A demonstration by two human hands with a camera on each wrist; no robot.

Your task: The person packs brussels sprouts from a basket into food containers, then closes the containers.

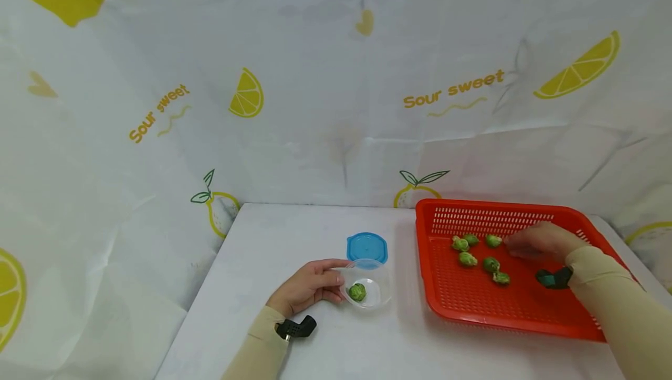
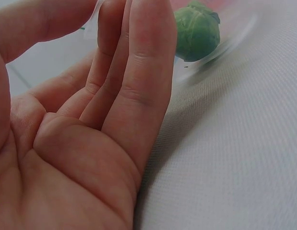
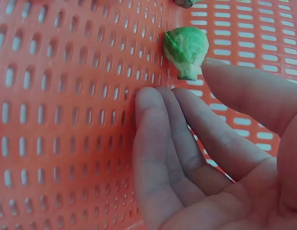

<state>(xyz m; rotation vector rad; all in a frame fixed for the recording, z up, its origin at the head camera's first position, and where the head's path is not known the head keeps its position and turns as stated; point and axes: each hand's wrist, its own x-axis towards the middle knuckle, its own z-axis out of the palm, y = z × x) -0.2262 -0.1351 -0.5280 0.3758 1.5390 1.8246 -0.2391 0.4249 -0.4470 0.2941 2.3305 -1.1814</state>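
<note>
The likeliest trouble lies in the basket (image 1: 472,310), at the right of the head view. There the right hand (image 1: 543,240) reaches in with its fingers loosely bent and grasping nothing, close to the sprout (image 1: 493,241) nearest it. In the right wrist view this sprout sits at upper centre, its stem end towards the thumb; whether the thumb tip actually touches it is hard to say from that angle. A small, rounded sprout like this could roll off if only one fingertip pushed it, and the other fingers, bunched lower down beside the perforated red surface, could knock against it before they closed round the sprout.

The second risk is the clear bowl (image 1: 382,292), low in the middle of the head view. The left hand (image 1: 312,286) pinches it at its left side, thumb against fingers. It looks light, so a tug or a harder squeeze on that one side could tip it and let the sprout inside (image 1: 357,292) roll out. The blue lid (image 1: 367,248) lies just beyond on the bench (image 1: 304,228), where a nudge from the bowl could slide it.

Counted: one basket, one bowl, one lid, two hands; six sprouts show in the upper and middle part of the basket and one in the bowl, seven visible in all.
</note>
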